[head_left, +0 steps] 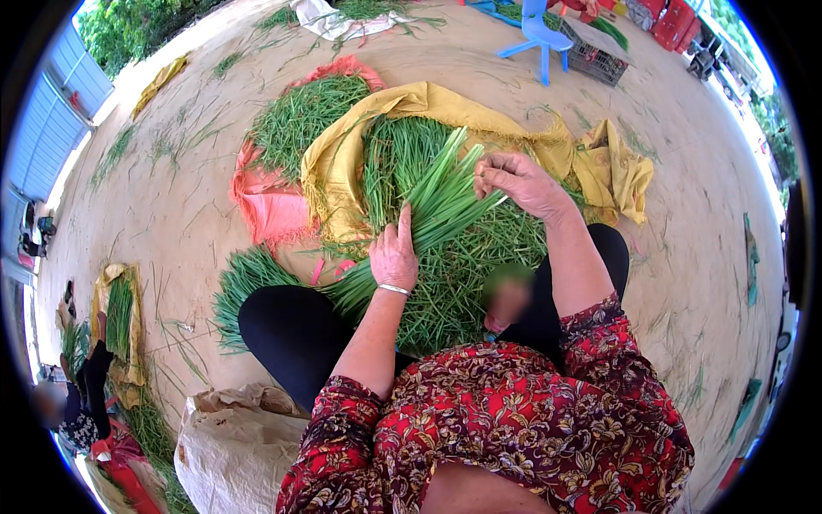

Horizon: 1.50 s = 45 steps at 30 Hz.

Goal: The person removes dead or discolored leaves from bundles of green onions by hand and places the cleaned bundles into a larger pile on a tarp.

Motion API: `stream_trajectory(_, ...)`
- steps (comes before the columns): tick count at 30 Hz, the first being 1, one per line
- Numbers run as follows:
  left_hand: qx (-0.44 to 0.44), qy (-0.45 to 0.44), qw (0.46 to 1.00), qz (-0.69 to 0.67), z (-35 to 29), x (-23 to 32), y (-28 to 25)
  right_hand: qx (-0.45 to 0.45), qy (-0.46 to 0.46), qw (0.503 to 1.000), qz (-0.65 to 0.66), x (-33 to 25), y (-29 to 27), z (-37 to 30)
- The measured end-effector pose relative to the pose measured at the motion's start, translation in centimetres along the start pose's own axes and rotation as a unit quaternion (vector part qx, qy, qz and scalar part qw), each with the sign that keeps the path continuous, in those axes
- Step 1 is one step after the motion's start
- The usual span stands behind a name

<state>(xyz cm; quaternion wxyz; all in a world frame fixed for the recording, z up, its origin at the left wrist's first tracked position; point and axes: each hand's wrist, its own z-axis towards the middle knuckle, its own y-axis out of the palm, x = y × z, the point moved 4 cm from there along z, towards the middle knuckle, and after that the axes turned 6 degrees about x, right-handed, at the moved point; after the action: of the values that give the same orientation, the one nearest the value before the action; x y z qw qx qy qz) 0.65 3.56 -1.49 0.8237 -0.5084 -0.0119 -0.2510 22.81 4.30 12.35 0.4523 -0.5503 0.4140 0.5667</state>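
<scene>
A loose bunch of long green chives (441,206), pale at the stalk ends, slants across the front of me with those ends up and to the right. My left hand (394,257), a bracelet on its wrist, grips the bunch with the index finger stretched along it. Over the pale ends, my right hand (518,182) is closed in a pinch; what sits between its fingertips is too small to make out. Beneath both hands, a heap of loose green blades (479,265) covers the ground between my knees. More chives (244,287) lie by my left knee.
Ahead lie a yellow woven sack (411,98) and a pink sack (270,210), both with greens on them. A whitish sack (231,437) stands at my left. A blue chair (538,38) and a crate (591,60) are far off. Another person (86,394) sits at far left.
</scene>
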Motion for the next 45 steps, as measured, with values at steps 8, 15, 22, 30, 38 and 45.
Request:
stream_trajectory(8,-0.020,0.019,0.999,-0.028,-0.2,1.0,-0.1,0.042,-0.102,0.895,-0.432,5.3,5.3,2.9)
stream_trajectory(15,0.016,0.033,0.995,-0.089,-0.4,1.2,0.3,0.029,-0.165,0.856,-0.488,7.7,6.9,2.5)
stream_trajectory(22,-0.071,-0.106,0.983,-0.132,1.3,-0.4,-0.6,-0.064,0.008,0.994,0.083,-0.4,4.3,-0.8)
stream_trajectory(30,-0.018,-0.179,0.979,-0.098,1.8,-2.8,-0.7,-0.229,0.237,0.883,-0.334,9.2,6.7,-2.8)
stream_trajectory(38,0.050,-0.072,0.993,-0.078,2.4,1.1,-2.7,0.062,0.275,0.921,0.270,12.1,7.6,0.6)
stream_trajectory(45,-0.008,-0.055,0.964,-0.262,1.1,4.0,-1.7,0.203,0.154,0.867,0.428,12.7,6.5,1.6)
